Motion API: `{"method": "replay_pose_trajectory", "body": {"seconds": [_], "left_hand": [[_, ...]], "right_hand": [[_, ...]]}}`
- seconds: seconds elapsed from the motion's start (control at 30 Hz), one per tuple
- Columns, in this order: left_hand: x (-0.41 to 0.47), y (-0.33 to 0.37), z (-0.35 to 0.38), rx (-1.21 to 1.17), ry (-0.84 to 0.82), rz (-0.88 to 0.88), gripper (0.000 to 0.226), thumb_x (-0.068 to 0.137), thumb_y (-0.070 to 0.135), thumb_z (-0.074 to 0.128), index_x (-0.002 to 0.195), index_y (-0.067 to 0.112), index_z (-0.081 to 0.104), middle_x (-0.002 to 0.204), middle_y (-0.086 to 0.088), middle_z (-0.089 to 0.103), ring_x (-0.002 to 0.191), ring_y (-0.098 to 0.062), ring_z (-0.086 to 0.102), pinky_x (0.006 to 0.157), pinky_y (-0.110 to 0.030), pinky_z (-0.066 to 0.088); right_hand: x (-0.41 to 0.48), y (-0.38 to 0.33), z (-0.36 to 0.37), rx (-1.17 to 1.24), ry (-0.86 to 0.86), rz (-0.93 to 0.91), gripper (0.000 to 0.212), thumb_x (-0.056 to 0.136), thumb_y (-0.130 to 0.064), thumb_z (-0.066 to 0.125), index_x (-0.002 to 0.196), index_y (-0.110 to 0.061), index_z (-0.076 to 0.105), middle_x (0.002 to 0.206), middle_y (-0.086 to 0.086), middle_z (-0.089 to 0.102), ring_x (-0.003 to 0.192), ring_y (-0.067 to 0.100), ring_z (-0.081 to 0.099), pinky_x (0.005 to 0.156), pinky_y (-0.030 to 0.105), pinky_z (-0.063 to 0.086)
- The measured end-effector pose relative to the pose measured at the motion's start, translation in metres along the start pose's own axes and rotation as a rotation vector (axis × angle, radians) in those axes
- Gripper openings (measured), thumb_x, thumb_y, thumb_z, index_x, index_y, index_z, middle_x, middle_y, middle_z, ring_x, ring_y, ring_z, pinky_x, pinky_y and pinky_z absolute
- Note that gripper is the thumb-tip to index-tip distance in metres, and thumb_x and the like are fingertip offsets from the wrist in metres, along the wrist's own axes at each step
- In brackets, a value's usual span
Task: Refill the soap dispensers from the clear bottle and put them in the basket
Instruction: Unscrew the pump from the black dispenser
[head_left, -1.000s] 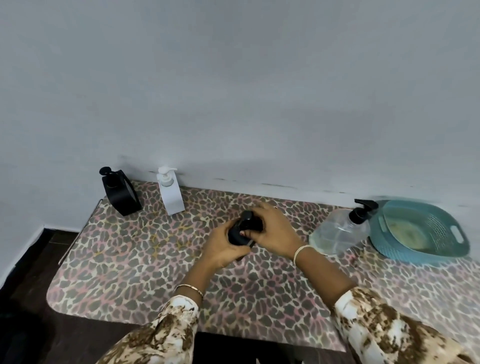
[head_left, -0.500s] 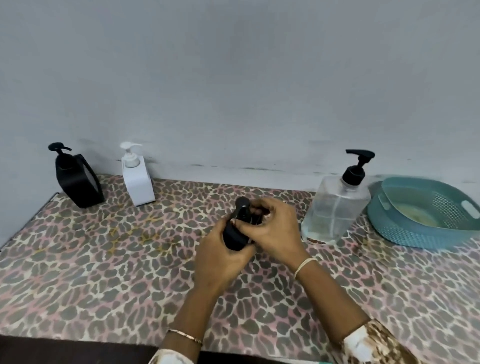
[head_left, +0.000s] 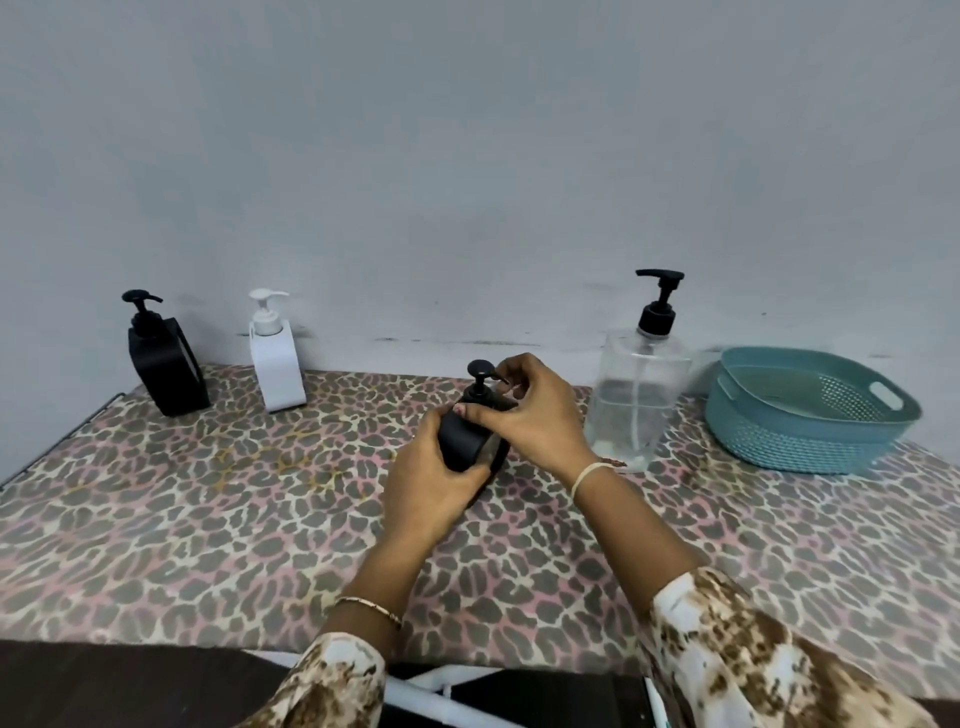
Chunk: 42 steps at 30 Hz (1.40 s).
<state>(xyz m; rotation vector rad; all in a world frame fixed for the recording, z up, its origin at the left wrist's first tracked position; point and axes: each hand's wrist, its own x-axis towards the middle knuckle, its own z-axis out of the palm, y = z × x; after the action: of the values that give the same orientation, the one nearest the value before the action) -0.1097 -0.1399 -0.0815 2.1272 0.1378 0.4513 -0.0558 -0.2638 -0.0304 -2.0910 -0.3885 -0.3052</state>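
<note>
A black dispenser is being gripped at mid-counter by the left hand, its fingers curled round the body, while the pump neck is being pinched by the right hand. The clear bottle is standing just right, and the basket farther right.

Black dispenser upright mid-table; clear bottle, seemingly near-empty, beside teal basket.

leftmost dispenser | second dispenser beside | third dispenser centre | bottle right | basket far-right
</note>
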Motion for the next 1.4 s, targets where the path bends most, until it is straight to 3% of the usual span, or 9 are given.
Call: {"method": "replay_pose_trajectory", "body": {"seconds": [0.2, 0.33, 0.5, 0.63, 0.8, 0.9, 1.1, 1.3, 1.4], "left_hand": [[0.000, -0.002, 0.004, 0.081, 0.049, -0.022, 0.048, 0.077, 0.056, 0.067, 0.110, 0.030, 0.044, 0.091, 0.009, 0.061, 0.074, -0.013, 0.059, 0.054, -0.025, 0.044], [-0.001, -0.007, 0.007, 0.147, 0.090, -0.008, 0.050, 0.077, 0.060, 0.064, 0.110, 0.032, 0.039, 0.086, 0.008, 0.061, 0.069, -0.016, 0.059, 0.051, -0.028, 0.043], [-0.005, -0.011, 0.011, 0.157, 0.139, 0.012, 0.052, 0.077, 0.056, 0.066, 0.111, 0.031, 0.036, 0.085, 0.006, 0.061, 0.069, -0.018, 0.058, 0.053, -0.029, 0.044], [-0.006, -0.014, 0.013, 0.168, 0.158, 0.013, 0.053, 0.076, 0.055, 0.067, 0.109, 0.031, 0.033, 0.087, 0.003, 0.063, 0.073, -0.022, 0.061, 0.056, -0.035, 0.050], [-0.006, -0.014, 0.014, 0.171, 0.149, -0.011, 0.049, 0.077, 0.050, 0.070, 0.104, 0.030, 0.034, 0.090, 0.002, 0.065, 0.079, -0.025, 0.065, 0.061, -0.037, 0.053], [-0.006, -0.014, 0.014, 0.186, 0.151, -0.004, 0.051, 0.077, 0.047, 0.071, 0.107, 0.028, 0.034, 0.093, 0.001, 0.064, 0.081, -0.026, 0.064, 0.061, -0.037, 0.052], [-0.007, -0.014, 0.016, 0.193, 0.161, -0.014, 0.055, 0.077, 0.049, 0.071, 0.110, 0.028, 0.032, 0.094, 0.001, 0.064, 0.083, -0.025, 0.064, 0.063, -0.036, 0.052], [-0.007, -0.016, 0.017, 0.183, 0.173, 0.005, 0.057, 0.078, 0.056, 0.066, 0.114, 0.026, 0.034, 0.097, 0.000, 0.065, 0.082, -0.025, 0.064, 0.058, -0.032, 0.048], [-0.008, -0.018, 0.018, 0.187, 0.168, 0.008, 0.058, 0.078, 0.055, 0.067, 0.113, 0.029, 0.030, 0.095, 0.000, 0.064, 0.080, -0.025, 0.064, 0.058, -0.033, 0.050]], "right_hand": [[-0.002, -0.001, 0.007, 0.091, 0.022, 0.091, 0.047, 0.066, -0.024, 0.083, 0.104, -0.020, 0.056, 0.087, -0.014, 0.064, 0.081, -0.002, 0.062, 0.070, 0.018, 0.050], [-0.004, 0.000, 0.008, 0.100, -0.010, 0.098, 0.049, 0.068, -0.025, 0.082, 0.108, -0.023, 0.052, 0.095, -0.015, 0.064, 0.087, -0.004, 0.061, 0.070, 0.011, 0.046], [-0.008, 0.002, 0.019, -0.024, 0.088, 0.147, 0.043, 0.059, -0.046, 0.080, 0.088, -0.029, 0.054, 0.085, -0.016, 0.062, 0.086, 0.009, 0.061, 0.083, 0.041, 0.051], [-0.011, 0.000, 0.021, 0.004, 0.075, 0.145, 0.030, 0.058, -0.038, 0.071, 0.086, -0.035, 0.060, 0.084, -0.017, 0.066, 0.088, 0.007, 0.063, 0.086, 0.041, 0.052], [-0.013, -0.003, 0.024, -0.085, 0.108, 0.114, 0.048, 0.053, -0.064, 0.067, 0.090, -0.038, 0.052, 0.090, -0.017, 0.060, 0.096, 0.014, 0.059, 0.089, 0.045, 0.047], [-0.014, -0.007, 0.026, -0.099, 0.127, 0.127, 0.040, 0.061, -0.052, 0.071, 0.089, -0.031, 0.051, 0.082, -0.017, 0.058, 0.089, 0.014, 0.060, 0.088, 0.047, 0.047], [-0.012, -0.010, 0.024, -0.202, 0.124, 0.114, 0.044, 0.068, -0.052, 0.067, 0.105, -0.029, 0.061, 0.107, -0.008, 0.060, 0.106, 0.014, 0.054, 0.096, 0.043, 0.040], [-0.012, -0.012, 0.021, -0.197, 0.135, 0.115, 0.028, 0.067, -0.050, 0.073, 0.079, -0.032, 0.056, 0.075, -0.014, 0.062, 0.085, 0.014, 0.060, 0.086, 0.043, 0.048], [-0.011, -0.012, 0.019, -0.137, 0.137, 0.074, 0.023, 0.066, -0.047, 0.070, 0.082, -0.033, 0.060, 0.085, -0.012, 0.066, 0.090, 0.015, 0.061, 0.087, 0.044, 0.048]]}}
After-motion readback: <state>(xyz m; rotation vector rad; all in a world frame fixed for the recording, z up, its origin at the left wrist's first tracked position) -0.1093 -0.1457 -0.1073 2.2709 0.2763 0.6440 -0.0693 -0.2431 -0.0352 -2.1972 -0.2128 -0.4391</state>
